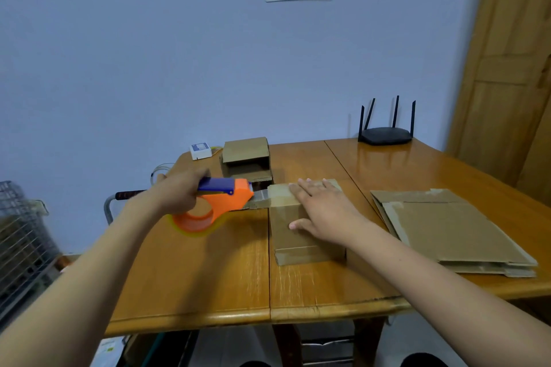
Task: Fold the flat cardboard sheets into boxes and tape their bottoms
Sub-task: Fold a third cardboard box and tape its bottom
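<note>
A folded cardboard box [301,223] is stood on the wooden table [208,277] and is pressed from above by the flat, straight-fingered right hand [323,211]; an orange tape dispenser [214,205] is gripped by the left hand [179,191] at the box's left edge. A stack of flat cardboard sheets [453,232] is laid to the right; a second folded box [247,162] is seen behind

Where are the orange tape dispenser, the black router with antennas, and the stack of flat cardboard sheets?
Orange tape dispenser [222,202]: head view, on its orange body beside the roll.
Black router with antennas [385,135]: head view, on its dark casing.
Stack of flat cardboard sheets [450,228]: head view, on the top sheet's face.
</note>
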### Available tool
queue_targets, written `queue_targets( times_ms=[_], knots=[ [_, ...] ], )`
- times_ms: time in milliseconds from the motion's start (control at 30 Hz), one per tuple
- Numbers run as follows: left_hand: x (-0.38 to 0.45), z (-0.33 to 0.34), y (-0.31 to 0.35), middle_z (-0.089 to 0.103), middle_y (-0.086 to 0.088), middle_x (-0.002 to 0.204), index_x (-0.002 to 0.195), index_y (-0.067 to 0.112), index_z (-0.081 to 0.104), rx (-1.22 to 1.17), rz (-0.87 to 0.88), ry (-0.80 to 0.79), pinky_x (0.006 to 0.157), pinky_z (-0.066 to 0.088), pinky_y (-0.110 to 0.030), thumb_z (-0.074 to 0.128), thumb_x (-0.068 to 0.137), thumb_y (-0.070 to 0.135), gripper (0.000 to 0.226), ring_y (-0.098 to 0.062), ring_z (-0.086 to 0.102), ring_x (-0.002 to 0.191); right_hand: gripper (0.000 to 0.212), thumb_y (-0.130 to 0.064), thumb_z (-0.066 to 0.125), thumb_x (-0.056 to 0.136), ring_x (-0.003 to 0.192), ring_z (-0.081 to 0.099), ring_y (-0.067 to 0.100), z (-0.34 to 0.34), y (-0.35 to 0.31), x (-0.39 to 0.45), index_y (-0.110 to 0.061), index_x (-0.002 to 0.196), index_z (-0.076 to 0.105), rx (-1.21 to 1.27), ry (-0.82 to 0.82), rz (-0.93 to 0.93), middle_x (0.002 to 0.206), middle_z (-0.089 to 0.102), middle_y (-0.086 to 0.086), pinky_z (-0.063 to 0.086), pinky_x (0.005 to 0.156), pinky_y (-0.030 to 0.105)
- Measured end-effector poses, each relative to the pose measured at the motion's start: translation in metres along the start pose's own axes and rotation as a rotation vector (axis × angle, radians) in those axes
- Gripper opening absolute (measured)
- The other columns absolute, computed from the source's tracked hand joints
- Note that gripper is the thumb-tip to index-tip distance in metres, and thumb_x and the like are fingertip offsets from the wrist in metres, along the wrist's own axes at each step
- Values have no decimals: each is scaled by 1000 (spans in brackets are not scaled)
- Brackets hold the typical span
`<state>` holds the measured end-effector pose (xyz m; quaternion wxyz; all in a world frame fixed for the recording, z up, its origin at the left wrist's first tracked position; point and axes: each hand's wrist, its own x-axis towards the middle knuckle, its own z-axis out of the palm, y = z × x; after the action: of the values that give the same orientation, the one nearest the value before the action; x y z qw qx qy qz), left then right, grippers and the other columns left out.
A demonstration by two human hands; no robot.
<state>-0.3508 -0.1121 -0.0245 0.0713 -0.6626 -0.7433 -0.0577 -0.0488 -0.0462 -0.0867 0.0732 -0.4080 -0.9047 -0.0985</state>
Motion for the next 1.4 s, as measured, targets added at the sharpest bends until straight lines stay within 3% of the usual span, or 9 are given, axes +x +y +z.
queue_targets(
  times_ms=[300, 433, 567, 767, 900, 1067, 1200, 1300, 1400],
  knots=[
    [-4, 33, 5, 57, 7, 95, 99, 36, 41, -8, 29, -58, 92, 33, -48, 43, 78, -4, 46, -17, 54, 89, 84, -74, 41, 93, 154, 20, 25, -11, -1, -2, -31, 161, 16, 41, -35, 1, 167, 21, 7, 12, 125, 46],
    [-4, 34, 17, 56, 5, 95, 100, 35, 38, 30, 47, -77, 87, 30, -46, 42, 79, -3, 44, -17, 53, 88, 86, -76, 34, 93, 155, 14, 26, -13, -13, 5, -20, 158, 28, 40, -36, 28, 167, 19, 9, 6, 125, 56],
    [-6, 40, 25, 57, 6, 97, 114, 34, 40, 18, 61, -97, 96, 30, -51, 48, 84, 0, 46, -14, 51, 90, 91, -72, 25, 97, 153, 19, 34, -10, -27, 13, -4, 158, 19, 24, -45, 50, 164, 23, 19, 10, 125, 55],
    [-7, 44, 19, 59, 3, 100, 115, 33, 39, 10, 43, -95, 93, 30, -49, 46, 83, -2, 48, -16, 53, 91, 99, -86, 26, 87, 141, 36, 37, -8, -19, 16, -20, 161, 17, -40, -36, 29, 154, 36, 18, 28, 117, 50],
    [-8, 43, 21, 58, 5, 98, 116, 34, 37, 8, 66, -116, 97, 32, -50, 48, 84, 0, 48, -16, 54, 91, 104, -89, 34, 82, 149, 26, 34, -3, -18, 19, -22, 160, 19, -20, -17, 17, 161, 29, 13, 16, 124, 51],
    [-9, 46, 15, 60, 3, 101, 112, 33, 41, -7, 62, -108, 90, 34, -43, 51, 82, 0, 45, -17, 56, 92, 105, -89, 43, 78, 147, 32, 33, 0, -16, 24, -29, 159, 16, 5, -19, 23, 160, 35, 10, 20, 123, 53],
    [-13, 49, 19, 58, 3, 94, 110, 28, 42, -61, 77, -147, 68, 37, -26, 57, 83, -3, 44, -14, 53, 81, 101, -89, 40, 80, 152, 23, 33, 1, -16, 24, -36, 160, 8, 0, -33, 11, 165, 27, 10, 15, 124, 56],
    [-11, 52, 23, 55, 6, 93, 108, 29, 40, -45, 86, -141, 74, 37, -28, 60, 84, -1, 43, -15, 53, 82, 100, -82, 43, 85, 156, 5, 27, -5, -20, 25, -28, 162, 11, -23, -71, -15, 169, 12, 4, 1, 124, 59],
    [-8, 48, 25, 55, 5, 94, 111, 26, 43, -21, 97, -117, 73, 36, -28, 58, 84, -1, 41, -16, 52, 84, 96, -65, 56, 90, 153, 21, 25, -17, -31, 33, -12, 160, 17, -15, -106, -53, 166, 22, 7, 6, 126, 51]
  ],
)
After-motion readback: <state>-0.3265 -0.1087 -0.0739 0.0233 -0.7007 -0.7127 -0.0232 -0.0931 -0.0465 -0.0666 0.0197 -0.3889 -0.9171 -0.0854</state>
